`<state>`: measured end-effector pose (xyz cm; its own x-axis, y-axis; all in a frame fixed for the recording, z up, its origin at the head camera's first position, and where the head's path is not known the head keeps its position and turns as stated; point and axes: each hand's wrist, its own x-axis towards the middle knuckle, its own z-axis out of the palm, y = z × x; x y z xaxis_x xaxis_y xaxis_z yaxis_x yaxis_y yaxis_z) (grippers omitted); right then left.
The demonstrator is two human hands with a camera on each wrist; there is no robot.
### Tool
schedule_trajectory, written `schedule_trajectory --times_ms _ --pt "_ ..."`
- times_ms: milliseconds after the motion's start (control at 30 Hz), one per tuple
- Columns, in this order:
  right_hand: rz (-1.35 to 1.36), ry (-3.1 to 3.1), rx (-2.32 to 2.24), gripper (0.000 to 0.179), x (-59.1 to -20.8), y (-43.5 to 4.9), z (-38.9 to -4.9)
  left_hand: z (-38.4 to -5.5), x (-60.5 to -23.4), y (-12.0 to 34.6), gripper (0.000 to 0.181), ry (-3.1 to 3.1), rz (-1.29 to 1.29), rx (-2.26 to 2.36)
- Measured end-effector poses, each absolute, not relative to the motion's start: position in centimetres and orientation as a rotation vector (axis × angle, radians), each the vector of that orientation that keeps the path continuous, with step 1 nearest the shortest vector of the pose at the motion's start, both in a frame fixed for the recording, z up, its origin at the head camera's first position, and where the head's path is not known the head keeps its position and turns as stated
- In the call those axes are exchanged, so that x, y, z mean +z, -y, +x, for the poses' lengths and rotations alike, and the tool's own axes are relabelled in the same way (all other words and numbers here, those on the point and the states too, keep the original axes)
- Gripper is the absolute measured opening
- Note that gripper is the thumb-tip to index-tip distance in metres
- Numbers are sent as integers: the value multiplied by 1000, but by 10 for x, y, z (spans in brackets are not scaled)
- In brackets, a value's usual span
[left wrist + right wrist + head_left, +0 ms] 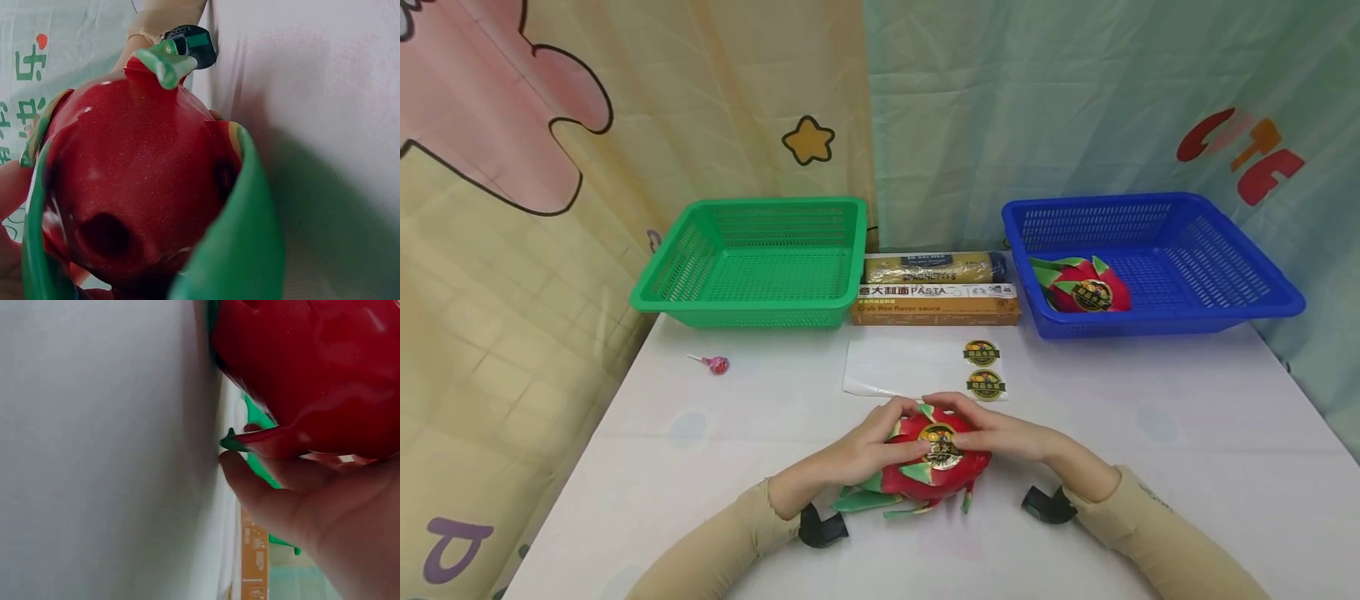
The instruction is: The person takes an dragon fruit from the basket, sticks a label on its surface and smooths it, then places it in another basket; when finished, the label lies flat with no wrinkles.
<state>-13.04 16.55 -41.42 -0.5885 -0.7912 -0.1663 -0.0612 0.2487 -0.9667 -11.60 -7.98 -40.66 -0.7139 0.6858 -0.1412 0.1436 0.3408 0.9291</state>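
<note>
A red dragon fruit (951, 481) with green-tipped scales lies on the white table near its front, a round black-and-gold sticker (942, 457) facing up on it. My left hand (867, 446) holds the fruit from the left, thumb at the sticker's edge. From the other side my right hand (1003, 435) grips it, its thumb also on the sticker. In the left wrist view the fruit's smooth red end (144, 156) shows a dark hollow. Curled fingers (275, 500) reach under a scale in the right wrist view. Just behind the fruit lies a white sticker sheet (902, 367) with two stickers (982, 352).
A green basket (748, 317) stands at the back left, a blue basket (1157, 325) at the back right. Inside the blue one is another stickered dragon fruit (1116, 292). Between them lie a pasta box (934, 307) and a spaghetti pack (887, 269). A lollipop (718, 365) lies at left.
</note>
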Motion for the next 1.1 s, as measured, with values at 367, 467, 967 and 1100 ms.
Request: schedule_trajectory --times_ms 367,467,967,1100 --pt "-782 -2260 -1236 82 -411 -168 -121 -118 -408 76 42 -2066 776 1401" --pt "-790 -2305 -1257 80 -408 -173 -117 -117 -407 73 44 -2106 780 1415" --pt "-847 -2715 -1412 94 -372 -221 -112 -154 -363 34 50 -2658 1444 1300" --pt "-748 -2848 -1455 96 -363 -241 -116 -170 -361 13 39 -2888 1581 1430"
